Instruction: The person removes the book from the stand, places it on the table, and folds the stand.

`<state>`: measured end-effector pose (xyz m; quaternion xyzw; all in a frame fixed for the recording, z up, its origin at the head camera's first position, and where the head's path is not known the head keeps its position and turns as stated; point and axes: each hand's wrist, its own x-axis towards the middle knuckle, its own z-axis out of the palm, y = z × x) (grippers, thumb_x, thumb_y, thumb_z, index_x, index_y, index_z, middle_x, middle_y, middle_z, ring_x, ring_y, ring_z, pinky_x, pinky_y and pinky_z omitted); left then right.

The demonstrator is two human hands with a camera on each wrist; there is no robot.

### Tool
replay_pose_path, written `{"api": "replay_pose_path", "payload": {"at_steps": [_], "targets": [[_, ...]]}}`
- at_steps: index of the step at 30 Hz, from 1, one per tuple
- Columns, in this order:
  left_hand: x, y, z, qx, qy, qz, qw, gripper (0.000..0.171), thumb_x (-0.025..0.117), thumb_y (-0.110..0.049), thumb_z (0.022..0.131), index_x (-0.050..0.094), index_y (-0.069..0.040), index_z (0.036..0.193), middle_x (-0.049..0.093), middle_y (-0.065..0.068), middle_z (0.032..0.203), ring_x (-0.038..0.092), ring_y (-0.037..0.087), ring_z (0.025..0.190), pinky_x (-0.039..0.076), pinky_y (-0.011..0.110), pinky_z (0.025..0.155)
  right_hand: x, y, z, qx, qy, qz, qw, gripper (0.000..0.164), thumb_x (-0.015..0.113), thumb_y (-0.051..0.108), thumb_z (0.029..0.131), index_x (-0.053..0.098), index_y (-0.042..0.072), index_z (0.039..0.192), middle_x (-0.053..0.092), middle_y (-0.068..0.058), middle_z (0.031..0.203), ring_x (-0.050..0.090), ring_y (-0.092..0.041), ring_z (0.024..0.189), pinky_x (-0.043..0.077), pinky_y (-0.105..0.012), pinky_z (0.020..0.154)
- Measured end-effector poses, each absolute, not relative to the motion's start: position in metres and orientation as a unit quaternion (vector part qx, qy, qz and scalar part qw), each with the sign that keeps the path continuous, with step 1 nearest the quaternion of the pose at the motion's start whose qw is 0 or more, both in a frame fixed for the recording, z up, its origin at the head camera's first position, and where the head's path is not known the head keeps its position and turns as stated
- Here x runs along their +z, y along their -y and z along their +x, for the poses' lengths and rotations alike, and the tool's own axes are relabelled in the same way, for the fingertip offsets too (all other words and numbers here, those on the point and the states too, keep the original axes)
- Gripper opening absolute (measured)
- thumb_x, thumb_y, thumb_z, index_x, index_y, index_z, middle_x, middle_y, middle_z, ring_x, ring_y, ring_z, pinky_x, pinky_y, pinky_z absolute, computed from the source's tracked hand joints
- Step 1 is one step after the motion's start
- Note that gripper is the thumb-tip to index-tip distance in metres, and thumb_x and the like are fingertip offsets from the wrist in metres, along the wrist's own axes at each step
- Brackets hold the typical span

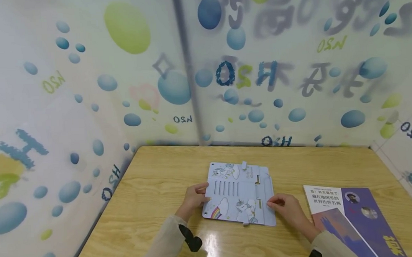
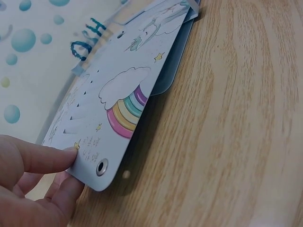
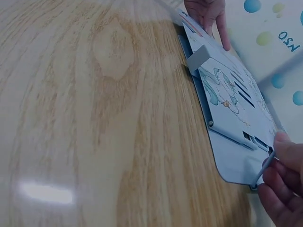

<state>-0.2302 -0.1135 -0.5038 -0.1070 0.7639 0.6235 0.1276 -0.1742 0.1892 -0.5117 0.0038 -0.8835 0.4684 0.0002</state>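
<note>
A pale blue book stand (image 1: 226, 194) printed with unicorns, clouds and a rainbow lies on the wooden table, its panel slotted in the middle. My left hand (image 1: 194, 198) pinches its left edge between thumb and fingers; in the left wrist view that corner, with a metal eyelet (image 2: 101, 167), is raised off the table. At the opposite side, my right hand (image 1: 287, 207) pinches a thin bent wire support (image 3: 266, 168) at the stand's edge. A small clip (image 3: 198, 57) sticks out from the stand's near side. Beneath the printed panel shows a plain grey-blue back plate (image 3: 232, 156).
To the right of my right hand lies a purple and white book (image 1: 359, 213). The wooden table (image 1: 143, 200) meets fabric-like walls (image 1: 148, 77) printed with blue and green bubbles at its back and sides.
</note>
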Motion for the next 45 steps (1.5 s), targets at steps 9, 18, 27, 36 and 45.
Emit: {"api": "replay_pose_path", "payload": {"at_steps": [9,18,27,36,45], "targets": [[-0.507,0.11,-0.229,0.628,-0.76,-0.104,0.13,0.054,0.062,0.02,0.071,0.057,0.002,0.121,0.06,0.013,0.093,0.056,0.015,0.072,0.049,0.024,0.055,-0.516,-0.176,-0.179,0.414,0.91,0.011,-0.018,0.007,0.074,0.005,0.074,0.068,0.009,0.072,0.06,0.004,0.069,0.049,-0.01,0.061,0.041,-0.024,0.053],[-0.498,0.118,-0.239,0.59,-0.789,-0.061,0.162,0.05,0.066,0.018,0.068,0.059,0.005,0.116,0.063,0.016,0.091,0.058,0.018,0.071,0.049,0.027,0.055,-0.506,-0.177,-0.179,0.418,0.907,0.028,-0.041,0.005,0.072,0.005,0.076,0.068,0.006,0.075,0.061,0.002,0.071,0.053,-0.011,0.065,0.044,-0.024,0.057],[-0.456,0.092,-0.278,0.355,-0.919,0.022,0.172,0.007,0.068,-0.008,0.078,0.067,-0.001,0.081,0.056,0.002,0.071,0.044,0.011,0.052,0.047,0.028,0.048,-0.491,-0.18,-0.155,0.46,0.868,0.157,-0.103,0.009,0.069,0.012,0.08,0.068,0.003,0.08,0.062,0.001,0.075,0.053,-0.006,0.065,0.046,-0.022,0.057],[-0.454,0.022,-0.31,0.451,-0.866,0.109,0.188,0.043,0.054,-0.014,0.092,0.045,0.001,0.132,0.055,0.019,0.114,0.058,0.029,0.095,0.051,0.036,0.07,-0.506,-0.155,-0.134,0.5,0.825,0.189,-0.181,0.026,0.065,0.02,0.086,0.066,0.004,0.065,0.055,0.006,0.055,0.045,0.0,0.047,0.038,-0.017,0.044],[-0.482,-0.006,-0.317,0.429,-0.877,0.148,0.154,0.038,0.042,-0.009,0.097,0.042,-0.004,0.135,0.047,0.016,0.131,0.052,0.029,0.108,0.044,0.041,0.086,-0.513,-0.141,-0.135,0.502,0.834,0.136,-0.184,0.042,0.059,0.025,0.089,0.061,0.003,0.054,0.052,0.006,0.046,0.046,-0.003,0.038,0.037,-0.017,0.037]]}}
